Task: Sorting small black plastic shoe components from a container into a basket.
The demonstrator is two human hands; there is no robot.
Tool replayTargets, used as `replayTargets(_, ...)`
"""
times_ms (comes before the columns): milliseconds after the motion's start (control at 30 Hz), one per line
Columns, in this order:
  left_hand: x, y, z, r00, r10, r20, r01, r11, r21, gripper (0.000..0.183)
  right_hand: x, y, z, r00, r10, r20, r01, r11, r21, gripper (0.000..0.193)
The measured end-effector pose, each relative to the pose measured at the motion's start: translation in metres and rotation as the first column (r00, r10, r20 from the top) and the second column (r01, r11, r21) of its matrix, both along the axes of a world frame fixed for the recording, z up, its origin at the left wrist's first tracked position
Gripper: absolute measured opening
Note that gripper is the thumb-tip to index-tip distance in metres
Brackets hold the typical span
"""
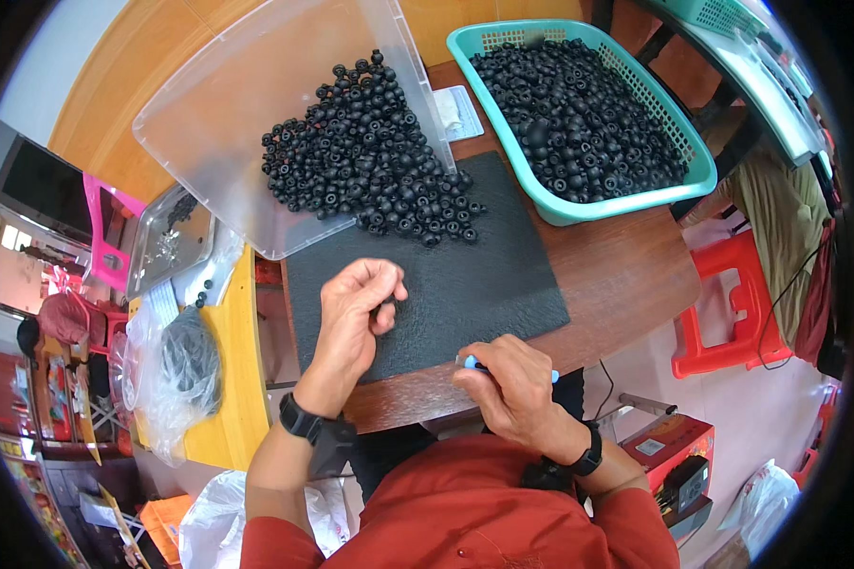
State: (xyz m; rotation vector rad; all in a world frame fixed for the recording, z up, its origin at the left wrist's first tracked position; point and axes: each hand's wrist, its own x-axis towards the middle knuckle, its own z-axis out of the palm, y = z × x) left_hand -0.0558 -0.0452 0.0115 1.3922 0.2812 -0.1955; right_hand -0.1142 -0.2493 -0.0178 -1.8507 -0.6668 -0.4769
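Note:
My left hand (356, 308) is closed above the black mat (465, 284), its fingers curled round a small black round piece (388, 302) that is mostly hidden. Near the table's front edge, my right hand (510, 387) grips a slim tool with a light-blue handle (554, 376); a short pale tip pokes out past the thumb. A gap separates the two hands. Beyond them, a pile of black, hollow, bead-like pieces (351, 156) spills onto the mat from a clear plastic bin (218, 123) lying tipped on its side.
A turquoise basket (552, 211) full of similar black pieces stands at the far right of the brown table (626, 275). On the left, a yellow surface (232, 379) carries a clear plastic bag (188, 365). A red stool (735, 308) and a red box (678, 446) are at right.

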Motion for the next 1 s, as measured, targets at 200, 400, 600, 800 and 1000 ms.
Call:
replayTargets(200, 0.046, -0.014, -0.025, 0.851, -0.326, 0.411, -0.078, 0.697, 0.713, 0.016, 0.003, -0.004, -0.003, 0.999, -0.034, 0.003, 0.034, 0.999, 0.002, 0.021)
replayTargets(400, 0.057, -0.018, -0.027, 0.767, -0.548, 0.334, -0.132, 0.376, 0.917, 0.021, 0.005, -0.005, -0.009, 0.997, -0.070, 0.031, 0.068, 0.995, 0.067, 0.020)
replayTargets(600, 0.050, -0.009, -0.012, 0.815, -0.504, 0.286, 0.010, 0.505, 0.863, 0.019, 0.007, -0.006, -0.011, 0.998, -0.060, 0.035, 0.058, 0.996, 0.068, 0.021)
replayTargets(800, 0.047, -0.025, -0.013, 0.932, -0.323, 0.165, -0.018, 0.413, 0.911, 0.030, 0.006, -0.002, -0.011, 0.998, -0.050, 0.047, 0.047, 0.997, 0.055, 0.020)
replayTargets(1000, 0.059, -0.037, -0.026, 0.924, -0.345, 0.165, -0.090, 0.223, 0.971, 0.043, 0.003, -0.001, -0.008, 0.999, -0.046, 0.025, 0.045, 0.999, 0.022, 0.021)
